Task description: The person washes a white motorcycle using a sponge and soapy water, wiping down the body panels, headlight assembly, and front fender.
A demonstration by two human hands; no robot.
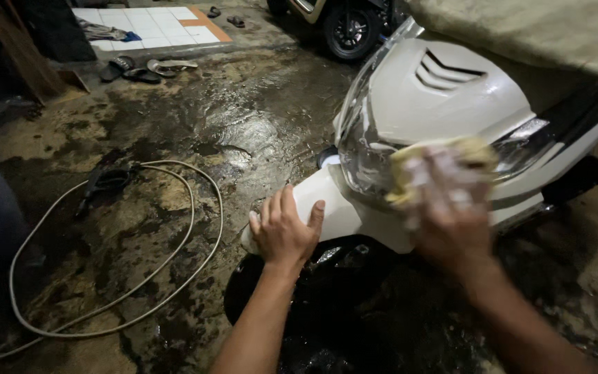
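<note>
A white scooter (444, 90) stands in front of me with its nose to the left. My left hand (283, 230) lies flat, fingers apart, on the white front fender (337, 208) above the black front tyre (327, 291). My right hand (448, 208), covered in soap foam and blurred, presses a yellow sponge (475, 151) against the clear headlight (365, 159).
A pale hose (195, 208) loops over the wet concrete floor at the left, ending at a black spray gun (109, 180). Sandals (143, 69) lie by a tiled patch at the back. Another vehicle's wheel (351, 31) stands behind. A tan cover (541, 31) drapes the scooter's top.
</note>
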